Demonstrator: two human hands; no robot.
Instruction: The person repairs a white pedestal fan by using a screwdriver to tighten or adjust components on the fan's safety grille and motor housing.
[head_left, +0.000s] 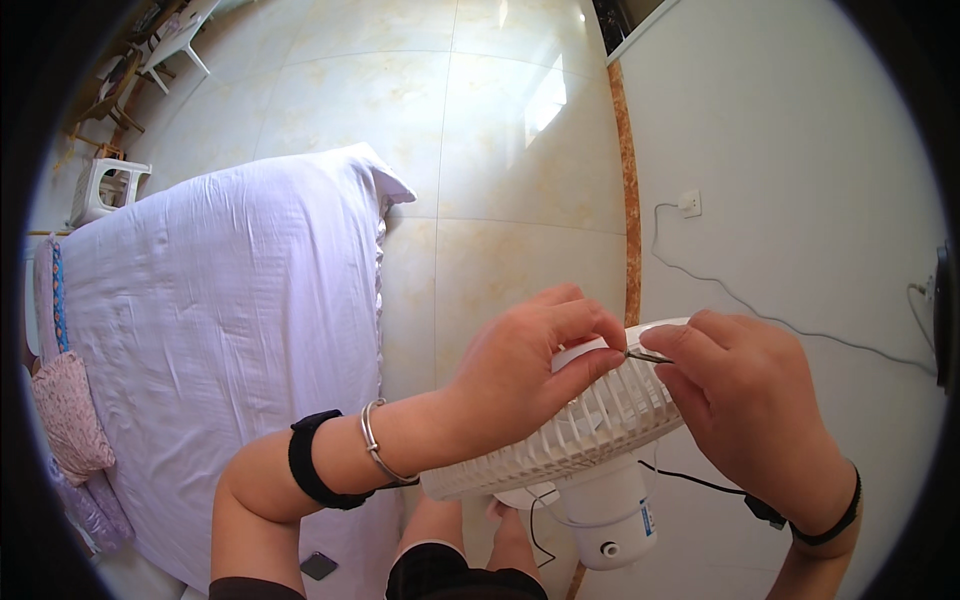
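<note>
A white electric fan [545,455] stands right in front of me, its slatted grille tilted and its motor housing [605,515] below. My left hand [530,365] is closed in a pinch at the upper rim of the grille, thumb against forefinger. Facing it, my right hand [745,400] pinches a thin dark piece [648,357] that spans the gap between my fingertips. That piece is too small to name, and its left end meets my left fingertips. Part of the grille's rim is hidden behind both hands.
A bed with a pale lilac sheet [230,290] lies on the left, a phone [319,566] near its lower edge. On the right wall, a grey cord [740,300] runs from a socket [690,204]. A white plastic stool [108,185] stands beyond the bed.
</note>
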